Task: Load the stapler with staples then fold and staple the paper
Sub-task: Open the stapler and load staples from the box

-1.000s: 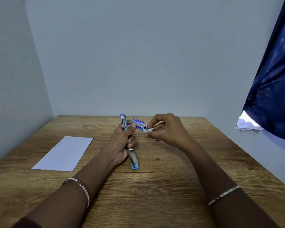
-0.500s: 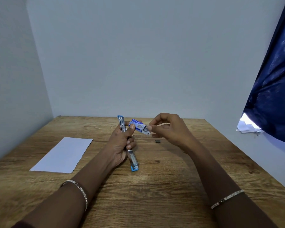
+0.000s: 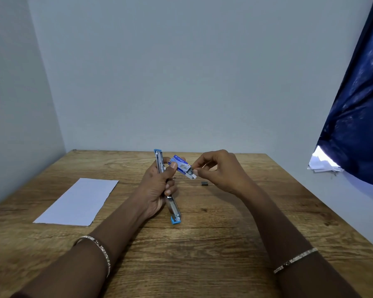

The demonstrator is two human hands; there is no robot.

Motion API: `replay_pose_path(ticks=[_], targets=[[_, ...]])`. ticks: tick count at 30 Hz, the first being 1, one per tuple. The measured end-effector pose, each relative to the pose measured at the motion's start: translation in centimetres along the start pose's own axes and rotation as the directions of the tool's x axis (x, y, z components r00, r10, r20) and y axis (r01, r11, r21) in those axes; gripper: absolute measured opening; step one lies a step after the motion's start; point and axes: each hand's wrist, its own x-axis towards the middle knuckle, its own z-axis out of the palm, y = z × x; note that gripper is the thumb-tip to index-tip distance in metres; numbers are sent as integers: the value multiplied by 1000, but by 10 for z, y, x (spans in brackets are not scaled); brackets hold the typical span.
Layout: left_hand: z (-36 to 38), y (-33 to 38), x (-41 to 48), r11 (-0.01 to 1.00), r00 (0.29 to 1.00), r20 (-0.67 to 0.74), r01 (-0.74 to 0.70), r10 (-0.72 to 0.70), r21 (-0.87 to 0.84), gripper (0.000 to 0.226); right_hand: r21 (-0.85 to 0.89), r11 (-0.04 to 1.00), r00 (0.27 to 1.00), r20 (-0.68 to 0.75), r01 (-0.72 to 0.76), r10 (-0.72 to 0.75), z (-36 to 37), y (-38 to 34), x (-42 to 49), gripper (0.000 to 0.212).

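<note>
One brown wood-grain table (image 3: 224, 244): is carrying everything and is running from the person out to the pale wall.
White rectangular paper sheet (image 3: 78, 202): is lying flat and unfolded on the table, well apart to the left of both hands.
Left hand (image 3: 157, 188): its grip is wrapping curled fingers round the middle of the stapler, while the thumb is pressing on the staple box.
Right hand (image 3: 220, 171): its grip is pinching the white open end of the staple box between thumb and forefinger.
Blue-and-silver metal stapler (image 3: 173, 208): is being held swung open into one long bar, its long axis pointing away from the person and its far end raised.
Small blue-and-white cardboard staple box (image 3: 181, 165): is sitting between the hands, just right of the stapler's upper half, slanting down toward the right hand.
Small dark piece (image 3: 204, 183): is lying on the table near the right hand; too small to identify.
Coming move: the right hand, being nearer the open end, is probably going to draw staples out rightward, then carry them left to the stapler.
</note>
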Motion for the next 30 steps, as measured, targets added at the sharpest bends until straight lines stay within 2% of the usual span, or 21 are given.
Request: replay_pose_path(ticks=[4,8,13,16,20,30], targets=[[-1,-1,1,1000,1000,-15,-12,12,-2,13,-26,1000,999,36,-7,8,0,0,0,8],[-2,-1,2,1000,1000,-2,-8,8,1,13,22,1000,1000,4,-14,14,0,0,1,5],[-2,-2,2,999,1000,11,-17,17,34,12,-89,996,999,32,8,-5,1,-1,0,7],[-3,-1,2,999,1000,6,-19,19,43,12,-112,994,998,62,6,1,0,-1,1,13],[-3,-2,2,999,1000,10,4,-4,50,12,-135,990,996,84,29,-17,1,-1,1,11],[0,-3,2,997,996,-34,80,-81,-13,14,-75,990,992,-35,116,-119,2,1,1,1]])
